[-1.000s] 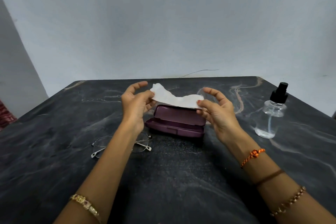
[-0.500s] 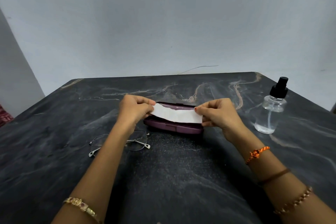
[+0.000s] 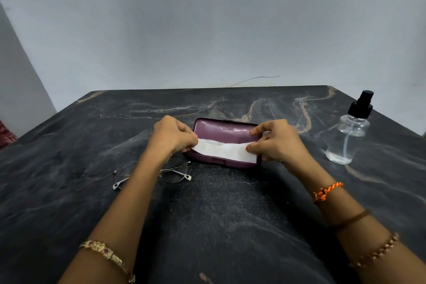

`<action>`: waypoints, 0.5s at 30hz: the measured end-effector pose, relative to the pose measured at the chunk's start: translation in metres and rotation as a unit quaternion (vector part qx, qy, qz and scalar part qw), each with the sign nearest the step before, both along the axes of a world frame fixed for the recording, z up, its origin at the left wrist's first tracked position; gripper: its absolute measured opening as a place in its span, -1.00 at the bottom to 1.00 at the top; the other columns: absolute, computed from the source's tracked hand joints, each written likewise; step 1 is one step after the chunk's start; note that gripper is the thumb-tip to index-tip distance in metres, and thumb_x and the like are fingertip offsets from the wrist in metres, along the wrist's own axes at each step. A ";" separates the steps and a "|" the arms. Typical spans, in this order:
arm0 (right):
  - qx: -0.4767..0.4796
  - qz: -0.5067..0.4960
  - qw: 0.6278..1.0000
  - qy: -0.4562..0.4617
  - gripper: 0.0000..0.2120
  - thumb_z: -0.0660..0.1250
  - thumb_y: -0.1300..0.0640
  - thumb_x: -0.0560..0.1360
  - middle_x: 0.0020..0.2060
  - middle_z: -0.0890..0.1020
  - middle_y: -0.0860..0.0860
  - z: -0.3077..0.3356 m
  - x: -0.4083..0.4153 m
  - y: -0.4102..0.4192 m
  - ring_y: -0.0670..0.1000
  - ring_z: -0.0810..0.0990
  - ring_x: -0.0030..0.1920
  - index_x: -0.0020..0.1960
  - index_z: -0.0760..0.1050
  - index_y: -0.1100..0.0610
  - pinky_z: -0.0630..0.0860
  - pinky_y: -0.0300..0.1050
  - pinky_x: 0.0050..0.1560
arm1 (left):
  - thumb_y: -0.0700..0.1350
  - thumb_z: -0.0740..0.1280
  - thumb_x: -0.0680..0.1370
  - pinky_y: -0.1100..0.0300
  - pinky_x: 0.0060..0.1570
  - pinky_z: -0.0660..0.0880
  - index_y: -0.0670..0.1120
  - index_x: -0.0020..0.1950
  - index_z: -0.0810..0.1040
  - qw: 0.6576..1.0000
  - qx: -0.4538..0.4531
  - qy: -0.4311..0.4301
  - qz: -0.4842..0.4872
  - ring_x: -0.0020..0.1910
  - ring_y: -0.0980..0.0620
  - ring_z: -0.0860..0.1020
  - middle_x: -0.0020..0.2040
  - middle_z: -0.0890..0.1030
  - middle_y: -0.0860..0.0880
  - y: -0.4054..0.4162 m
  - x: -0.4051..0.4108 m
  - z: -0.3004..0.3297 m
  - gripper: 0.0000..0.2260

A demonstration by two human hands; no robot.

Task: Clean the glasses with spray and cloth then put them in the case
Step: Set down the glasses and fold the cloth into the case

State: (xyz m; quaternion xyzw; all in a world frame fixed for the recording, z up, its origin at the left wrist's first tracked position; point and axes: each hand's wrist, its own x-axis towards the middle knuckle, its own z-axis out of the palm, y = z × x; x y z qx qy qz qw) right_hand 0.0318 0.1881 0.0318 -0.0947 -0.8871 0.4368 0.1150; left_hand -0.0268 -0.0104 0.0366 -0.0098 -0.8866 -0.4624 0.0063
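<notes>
The counter was a dark stone slab veined with pale tan streaks toward its far edge. A purple glasses case lay shut near the middle. Thin wire-rimmed glasses rested on the slab at about eight o'clock from the case, close beside it. A clear spray bottle with a black pump top stood upright at three o'clock, well apart.

White cloth across purple case
</notes>
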 end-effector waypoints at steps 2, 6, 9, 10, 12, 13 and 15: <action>0.014 -0.003 1.000 0.002 -0.78 0.48 0.31 0.26 -0.49 0.53 0.02 -0.001 0.000 0.000 0.11 0.58 -0.39 -0.13 0.55 0.18 0.62 0.10 -0.15 | -0.38 0.38 0.23 0.22 -0.36 0.54 -0.18 -0.44 0.62 1.000 -0.020 0.000 -0.004 -0.54 0.09 0.47 -0.68 0.52 0.10 0.000 0.001 0.001 -0.88; 0.041 -0.004 0.999 -0.008 -0.72 0.49 0.32 0.22 -0.40 0.59 0.06 -0.002 -0.002 0.000 0.06 0.58 -0.32 -0.09 0.55 0.18 0.61 0.08 -0.09 | -0.36 0.40 0.25 0.21 -0.33 0.55 -0.14 -0.41 0.63 0.998 -0.059 0.002 -0.017 -0.52 0.12 0.47 -0.52 0.57 0.06 0.002 0.006 0.005 -0.86; 0.095 0.001 0.995 -0.019 -0.65 0.48 0.28 0.21 -0.38 0.61 0.00 -0.003 -0.002 -0.001 0.02 0.61 -0.17 -0.02 0.55 0.15 0.57 -0.05 -0.01 | -0.34 0.40 0.27 0.22 -0.29 0.47 -0.08 -0.39 0.62 0.995 -0.095 0.008 -0.030 -0.45 0.16 0.45 -0.46 0.54 0.09 0.004 0.009 0.007 -0.84; 0.114 0.004 0.993 -0.021 -0.63 0.48 0.27 0.21 -0.36 0.62 0.00 -0.003 -0.001 -0.002 0.02 0.62 -0.12 0.00 0.55 0.13 0.55 -0.07 0.02 | -0.33 0.41 0.27 0.22 -0.27 0.45 -0.06 -0.39 0.62 0.994 -0.103 0.008 -0.033 -0.44 0.17 0.45 -0.46 0.53 0.09 0.004 0.010 0.008 -0.83; 0.131 0.007 0.991 -0.025 -0.60 0.48 0.26 0.21 -0.29 0.67 0.02 -0.004 0.000 -0.003 0.03 0.62 -0.05 0.03 0.53 0.11 0.53 -0.04 0.06 | -0.32 0.43 0.27 0.20 -0.19 0.46 -0.05 -0.36 0.61 0.993 -0.113 0.005 -0.039 -0.41 0.15 0.46 -0.41 0.53 0.07 0.004 0.011 0.009 -0.84; 0.137 0.009 0.990 -0.025 -0.59 0.47 0.26 0.21 -0.25 0.68 0.03 -0.005 0.001 -0.003 0.03 0.62 -0.04 0.04 0.53 0.10 0.53 -0.02 0.07 | -0.31 0.45 0.28 0.19 -0.16 0.47 -0.05 -0.33 0.62 0.992 -0.115 0.003 -0.042 -0.40 0.14 0.47 -0.39 0.54 0.05 0.004 0.011 0.009 -0.84; 0.149 0.009 0.989 -0.021 -0.60 0.46 0.26 0.21 -0.22 0.68 0.05 -0.004 0.002 -0.005 0.03 0.61 -0.04 0.03 0.53 0.09 0.53 -0.03 0.05 | -0.30 0.46 0.29 0.19 -0.15 0.50 -0.06 -0.29 0.62 0.992 -0.115 0.001 -0.046 -0.44 0.13 0.49 -0.37 0.54 0.04 0.005 0.011 0.009 -0.86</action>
